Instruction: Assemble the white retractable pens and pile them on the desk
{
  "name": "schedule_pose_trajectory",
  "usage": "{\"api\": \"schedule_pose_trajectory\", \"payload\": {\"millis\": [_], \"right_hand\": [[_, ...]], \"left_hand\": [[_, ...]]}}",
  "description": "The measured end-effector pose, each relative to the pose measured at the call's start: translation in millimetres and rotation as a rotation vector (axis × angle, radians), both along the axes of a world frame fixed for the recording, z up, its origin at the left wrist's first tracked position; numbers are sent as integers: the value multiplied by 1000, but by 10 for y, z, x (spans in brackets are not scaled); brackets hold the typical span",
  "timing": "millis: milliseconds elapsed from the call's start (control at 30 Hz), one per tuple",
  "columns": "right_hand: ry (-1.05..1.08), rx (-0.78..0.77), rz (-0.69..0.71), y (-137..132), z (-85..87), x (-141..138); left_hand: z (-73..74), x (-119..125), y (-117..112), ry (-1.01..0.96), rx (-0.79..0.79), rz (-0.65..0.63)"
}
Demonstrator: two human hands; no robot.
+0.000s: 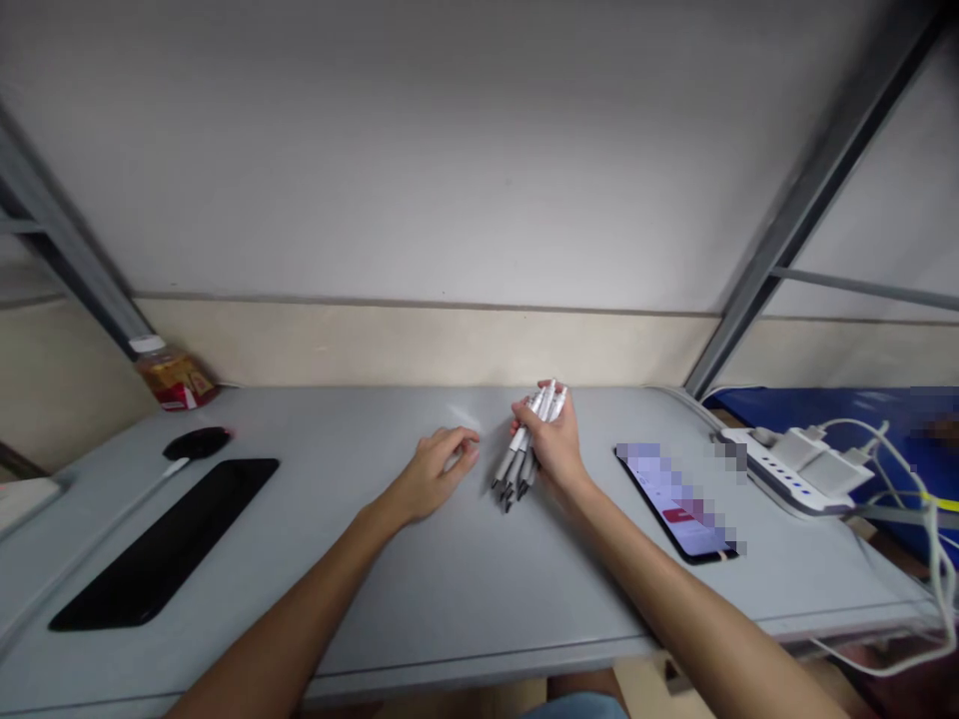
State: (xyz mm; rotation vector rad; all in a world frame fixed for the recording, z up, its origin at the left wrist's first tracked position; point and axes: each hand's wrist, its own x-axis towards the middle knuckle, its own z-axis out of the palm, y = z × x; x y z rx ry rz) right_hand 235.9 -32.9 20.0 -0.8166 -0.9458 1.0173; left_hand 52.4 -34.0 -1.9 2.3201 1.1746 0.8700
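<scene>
A bundle of several pens [515,467], white at the upper ends and grey toward their dark tips, is gripped by my right hand [552,429]. The tips slant down toward me, near the desk surface; whether they touch it I cannot tell. My left hand [439,467] is a short way to the left of the pens, by the desk top. Its fingers are loosely bent, with a gap between thumb and forefinger, and nothing shows in it.
On the grey desk [420,609], a lit phone [678,504] lies right of my right arm, near a power strip [786,469] with chargers and white cables. At left are a black flat slab [165,544], a black mouse [196,442] and a bottle [174,377]. Slanted metal posts frame both sides.
</scene>
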Motion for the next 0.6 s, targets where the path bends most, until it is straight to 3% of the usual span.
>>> {"api": "schedule_pose_trajectory", "payload": {"millis": [100, 200, 300, 433, 600], "right_hand": [[-224, 135, -88, 3, 62, -160], [-505, 278, -160, -24, 82, -348], [-641, 439, -135, -55, 41, -499], [-720, 451, -57, -60, -65, -580], [-626, 401, -53, -50, -97, -536]], "left_hand": [[78, 61, -94, -115, -104, -154], [91, 133, -127, -262, -256, -204], [53, 177, -89, -387, -333, -223], [-14, 184, -32, -417, -302, -157], [-55, 201, -17, -450, -343, -183]]}}
